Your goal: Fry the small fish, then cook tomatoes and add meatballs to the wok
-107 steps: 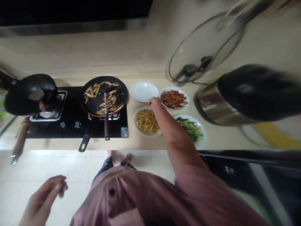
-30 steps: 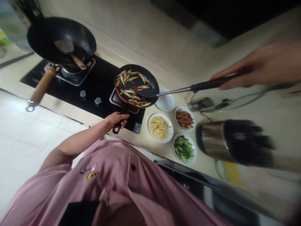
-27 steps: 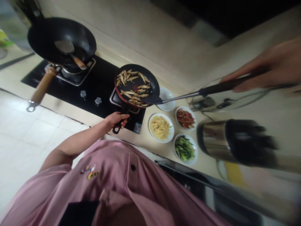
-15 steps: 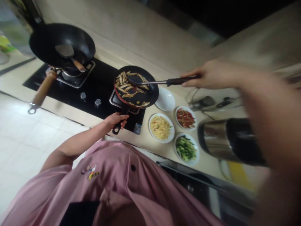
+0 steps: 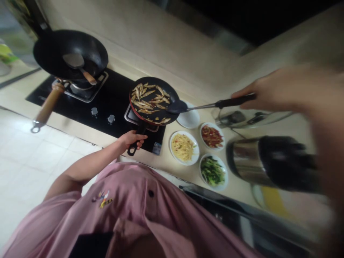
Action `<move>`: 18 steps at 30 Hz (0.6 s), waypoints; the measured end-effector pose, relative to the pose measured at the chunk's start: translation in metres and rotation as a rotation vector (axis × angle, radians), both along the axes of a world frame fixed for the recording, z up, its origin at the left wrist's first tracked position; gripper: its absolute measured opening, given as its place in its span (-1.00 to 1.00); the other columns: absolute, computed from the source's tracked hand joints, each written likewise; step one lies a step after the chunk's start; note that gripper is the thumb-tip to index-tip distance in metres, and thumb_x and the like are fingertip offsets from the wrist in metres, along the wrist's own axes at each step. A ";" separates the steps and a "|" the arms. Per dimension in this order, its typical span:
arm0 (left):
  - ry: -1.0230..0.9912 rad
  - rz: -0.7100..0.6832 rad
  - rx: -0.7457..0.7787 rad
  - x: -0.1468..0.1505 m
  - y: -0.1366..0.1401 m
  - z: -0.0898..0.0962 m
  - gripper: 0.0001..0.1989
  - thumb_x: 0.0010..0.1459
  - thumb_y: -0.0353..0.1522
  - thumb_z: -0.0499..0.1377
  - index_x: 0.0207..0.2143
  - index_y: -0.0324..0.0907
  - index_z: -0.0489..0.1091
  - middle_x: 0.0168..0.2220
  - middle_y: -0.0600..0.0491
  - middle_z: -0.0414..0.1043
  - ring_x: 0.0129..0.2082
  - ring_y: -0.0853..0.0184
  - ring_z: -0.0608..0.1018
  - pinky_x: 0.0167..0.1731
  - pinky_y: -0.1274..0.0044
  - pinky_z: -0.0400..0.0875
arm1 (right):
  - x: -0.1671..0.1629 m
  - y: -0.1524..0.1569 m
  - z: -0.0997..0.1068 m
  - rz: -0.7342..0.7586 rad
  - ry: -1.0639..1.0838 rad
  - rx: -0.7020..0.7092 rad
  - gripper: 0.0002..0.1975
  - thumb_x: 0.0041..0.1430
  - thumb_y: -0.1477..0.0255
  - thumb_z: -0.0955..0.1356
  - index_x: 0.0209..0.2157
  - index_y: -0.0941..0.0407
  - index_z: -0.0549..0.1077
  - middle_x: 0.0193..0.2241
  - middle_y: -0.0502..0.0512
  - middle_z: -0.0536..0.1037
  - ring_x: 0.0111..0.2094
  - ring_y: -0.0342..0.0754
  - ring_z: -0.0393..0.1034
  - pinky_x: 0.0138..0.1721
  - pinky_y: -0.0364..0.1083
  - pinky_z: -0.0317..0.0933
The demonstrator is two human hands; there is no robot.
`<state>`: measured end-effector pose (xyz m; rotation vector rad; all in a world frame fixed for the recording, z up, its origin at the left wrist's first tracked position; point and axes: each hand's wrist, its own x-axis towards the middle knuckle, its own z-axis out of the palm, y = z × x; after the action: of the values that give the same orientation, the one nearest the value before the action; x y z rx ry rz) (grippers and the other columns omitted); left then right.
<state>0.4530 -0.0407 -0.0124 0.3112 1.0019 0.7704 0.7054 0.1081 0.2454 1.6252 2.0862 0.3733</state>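
My left hand (image 5: 133,140) is wrapped round the black handle of a frying pan (image 5: 168,89), which rests tilted over the right burner. Browned small fish (image 5: 146,95) lie in the pan, mostly on its left and middle. My right hand (image 5: 264,93), partly blurred, grips the dark handle of a spatula (image 5: 200,106). The spatula's dark head is at the pan's right rim, over the edge of a white plate (image 5: 190,119); I cannot tell whether it touches the pan.
A wok (image 5: 72,46) with a wooden-handled turner (image 5: 76,64) stands on the left burner of the black hob (image 5: 107,100). Right of the hob are plates of yellow shreds (image 5: 184,147), reddish food (image 5: 212,136) and greens (image 5: 213,171). Beyond them stands a metal-and-black appliance (image 5: 258,161).
My right hand has drawn the spatula to the right, from among the fish to the pan's right rim. The fish have shifted. My left hand stays on the pan handle.
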 end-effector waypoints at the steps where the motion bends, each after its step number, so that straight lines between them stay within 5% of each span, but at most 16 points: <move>1: 0.000 -0.001 0.000 0.000 0.000 0.001 -0.71 0.11 -0.50 0.33 -0.52 -0.24 0.25 -0.69 0.19 0.20 -0.77 0.56 0.22 -0.78 0.67 0.20 | -0.008 -0.009 -0.007 -0.050 -0.073 -0.022 -0.68 0.18 0.33 0.41 -0.03 -0.12 0.63 -0.22 0.15 0.62 -0.24 0.04 0.45 -0.33 -0.05 0.11; 5: 0.018 0.007 -0.002 0.000 -0.001 0.002 -0.71 0.15 -0.52 0.28 -0.54 -0.24 0.24 -0.69 0.18 0.20 -0.77 0.56 0.22 -0.78 0.67 0.20 | -0.015 -0.027 -0.032 -0.071 -0.085 -0.030 -0.51 0.33 0.30 0.22 0.26 -0.06 0.40 0.03 0.38 0.52 -0.11 0.18 0.45 -0.34 -0.02 0.07; 15: 0.057 0.014 0.006 0.000 -0.002 0.004 -0.70 0.11 -0.49 0.33 -0.54 -0.24 0.24 -0.68 0.18 0.22 -0.77 0.56 0.23 -0.78 0.67 0.19 | 0.001 -0.028 -0.088 0.188 -0.013 0.114 -0.39 0.42 0.44 -0.08 0.26 0.28 0.33 -0.07 0.57 0.43 -0.10 0.24 0.37 -0.33 0.02 -0.02; 18: 0.056 0.021 -0.002 0.000 -0.002 0.004 -0.71 0.14 -0.51 0.29 -0.54 -0.24 0.24 -0.68 0.17 0.22 -0.77 0.56 0.22 -0.78 0.67 0.17 | 0.003 -0.032 -0.097 0.244 0.002 0.106 -0.37 0.42 0.43 -0.11 0.29 0.24 0.28 -0.09 0.52 0.43 -0.14 0.20 0.36 -0.34 0.01 -0.03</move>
<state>0.4529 -0.0430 -0.0082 0.3223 1.0602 0.7829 0.7084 0.0764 0.1482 1.4292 2.3077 0.5723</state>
